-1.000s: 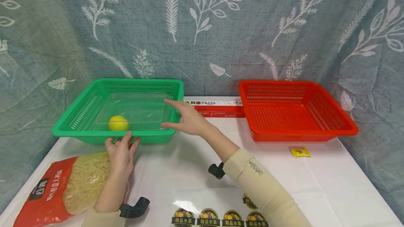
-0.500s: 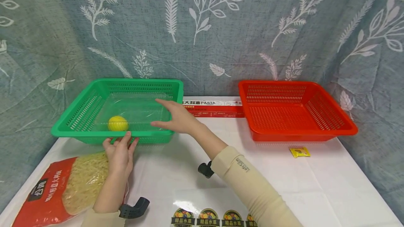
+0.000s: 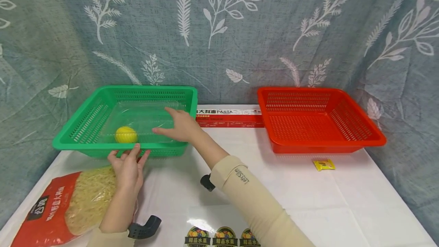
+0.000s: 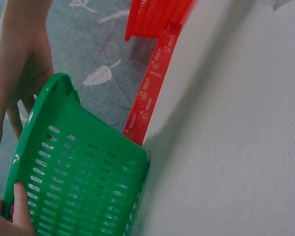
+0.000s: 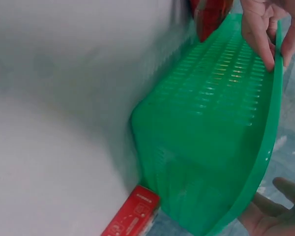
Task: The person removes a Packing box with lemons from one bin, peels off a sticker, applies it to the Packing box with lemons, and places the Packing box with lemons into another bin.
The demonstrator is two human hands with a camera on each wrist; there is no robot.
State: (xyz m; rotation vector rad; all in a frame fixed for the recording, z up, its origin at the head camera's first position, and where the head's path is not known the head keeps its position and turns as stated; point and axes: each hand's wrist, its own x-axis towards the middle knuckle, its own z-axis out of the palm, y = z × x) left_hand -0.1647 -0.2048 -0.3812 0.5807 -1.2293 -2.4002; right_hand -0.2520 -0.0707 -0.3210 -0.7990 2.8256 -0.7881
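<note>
My left hand (image 3: 127,167) pinches the front rim of a green plastic basket (image 3: 75,146); the right wrist view shows the fingers (image 5: 260,42) at the rim, one on each side. Inside the basket lies a clear plastic box (image 3: 144,115). A yellow, ribbed, ball-like thing (image 3: 125,135) shows at the box's front left. Over the basket's right side reaches my right hand (image 3: 181,125), thumb and fingers spread, holding nothing. The left wrist view has that right hand (image 4: 27,69) just beyond the green rim.
A red basket (image 3: 274,147) stands at the right, a small yellow packet (image 3: 324,164) before it. Between the baskets lies a red-and-white pasta box (image 3: 229,119). A pasta bag (image 3: 61,205) is at front left, and a sheet of round labels (image 3: 224,236) at the front.
My right hand has moved left, from the green basket's right rim to over its inside. The left hand stays at the front rim.
</note>
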